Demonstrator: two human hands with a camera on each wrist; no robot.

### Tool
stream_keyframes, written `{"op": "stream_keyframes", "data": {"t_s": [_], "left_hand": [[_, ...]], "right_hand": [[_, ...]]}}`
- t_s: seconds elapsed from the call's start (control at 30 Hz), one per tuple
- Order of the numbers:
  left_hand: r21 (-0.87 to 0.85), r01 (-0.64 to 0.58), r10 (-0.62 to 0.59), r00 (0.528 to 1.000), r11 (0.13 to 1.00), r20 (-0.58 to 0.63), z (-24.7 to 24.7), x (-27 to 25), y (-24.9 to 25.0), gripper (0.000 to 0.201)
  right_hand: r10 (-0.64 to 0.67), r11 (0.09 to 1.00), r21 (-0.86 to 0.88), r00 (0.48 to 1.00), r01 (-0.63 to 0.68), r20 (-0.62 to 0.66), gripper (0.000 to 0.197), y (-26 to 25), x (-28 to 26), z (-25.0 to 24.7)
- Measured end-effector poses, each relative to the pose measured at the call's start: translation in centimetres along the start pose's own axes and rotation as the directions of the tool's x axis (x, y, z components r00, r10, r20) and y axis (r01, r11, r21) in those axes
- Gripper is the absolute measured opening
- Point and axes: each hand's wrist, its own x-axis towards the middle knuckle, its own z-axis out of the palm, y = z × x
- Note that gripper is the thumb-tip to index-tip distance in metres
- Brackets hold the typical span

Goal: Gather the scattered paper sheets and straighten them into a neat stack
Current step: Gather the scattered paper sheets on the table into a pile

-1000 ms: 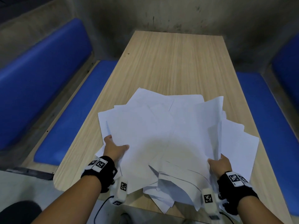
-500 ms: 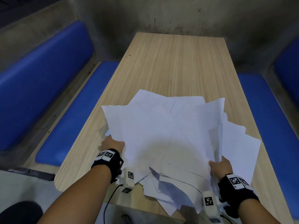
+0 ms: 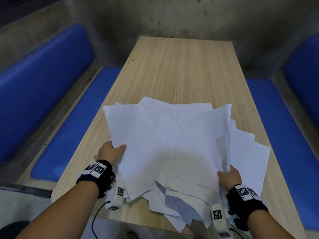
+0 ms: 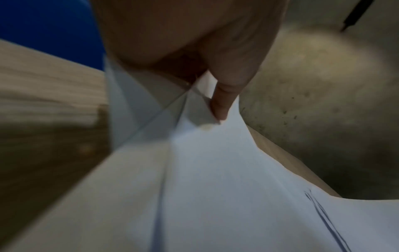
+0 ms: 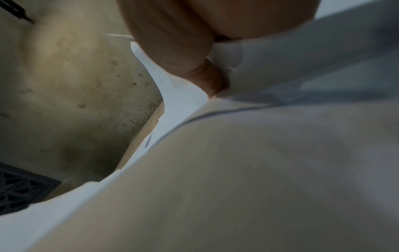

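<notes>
A loose heap of several white paper sheets [image 3: 172,149] lies fanned over the near half of the wooden table [image 3: 181,69], with some corners hanging over the near edge. My left hand [image 3: 112,150] grips the heap's left edge, thumb on top and fingers under the sheets. My right hand [image 3: 227,176] grips the right side, where a few sheets stand up on edge. In the left wrist view a finger [image 4: 222,102] presses on the paper [image 4: 215,187]. The right wrist view shows the thumb [image 5: 207,75] pinching sheets [image 5: 259,170].
Blue padded benches run along both sides of the table, one on the left [image 3: 72,128] and one on the right [image 3: 283,135]. A stained concrete wall [image 3: 172,16] closes the far end. The far half of the table shows bare wood.
My left hand has slid up and inward along the left edge, pushing the left sheets toward the middle and lifting them. The right hand has kept its grip with little movement.
</notes>
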Motion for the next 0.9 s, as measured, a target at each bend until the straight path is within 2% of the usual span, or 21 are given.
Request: {"op": "stream_keyframes", "data": {"t_s": [0.07, 0.2, 0.3, 0.43, 0.57, 0.67, 0.77, 0.8, 0.9], "left_hand": [[-0.091, -0.03, 0.027, 0.999, 0.995, -0.037, 0.0, -0.5, 0.4, 0.024], [-0.08, -0.143, 0.133, 0.984, 0.986, -0.117, -0.4, -1.3, 1.3, 0.026], [-0.126, -0.17, 0.15, 0.977, 0.977, -0.154, -1.0, -1.4, 1.7, 0.028], [-0.073, -0.234, 0.225, 0.968, 0.969, -0.115, -2.2, -1.4, 3.3, 0.024], [0.008, -0.308, 0.306, 0.942, 0.951, -0.139, -3.5, -0.8, 4.0, 0.023], [-0.091, -0.338, 0.318, 0.929, 0.937, -0.188, -4.6, -0.3, 4.6, 0.025], [-0.205, -0.326, 0.276, 0.932, 0.923, -0.235, -6.4, 0.7, 5.5, 0.03], [-0.241, -0.325, 0.267, 0.932, 0.914, -0.245, -7.0, 0.8, 6.0, 0.028], [-0.334, -0.327, 0.248, 0.933, 0.884, -0.259, -8.8, 1.3, 7.6, 0.005]], "right_hand": [[-0.002, 1.0, -0.003, 1.0, 0.002, 0.005, 0.007, 0.0, -0.1, -0.1], [0.003, 1.0, -0.002, 1.0, -0.003, 0.007, 0.007, 0.1, 0.0, 0.0], [0.007, 1.0, 0.0, 1.0, -0.007, 0.007, 0.007, 0.2, 0.1, 0.0], [0.001, 1.0, 0.002, 1.0, -0.001, 0.008, 0.006, 0.2, 0.0, -0.1], [-0.004, 1.0, 0.005, 1.0, 0.004, 0.005, 0.008, 0.3, 0.0, -0.1], [-0.004, 1.0, 0.022, 1.0, 0.003, 0.015, 0.009, 0.4, -0.2, -0.2], [-0.012, 1.0, 0.028, 1.0, 0.012, 0.011, 0.01, 0.6, -0.4, -0.4], [-0.014, 1.0, 0.025, 1.0, 0.013, 0.011, 0.01, 0.6, -0.4, -0.4], [-0.013, 1.0, 0.007, 1.0, 0.013, 0.016, 0.01, 0.6, -0.5, -0.4]]}}
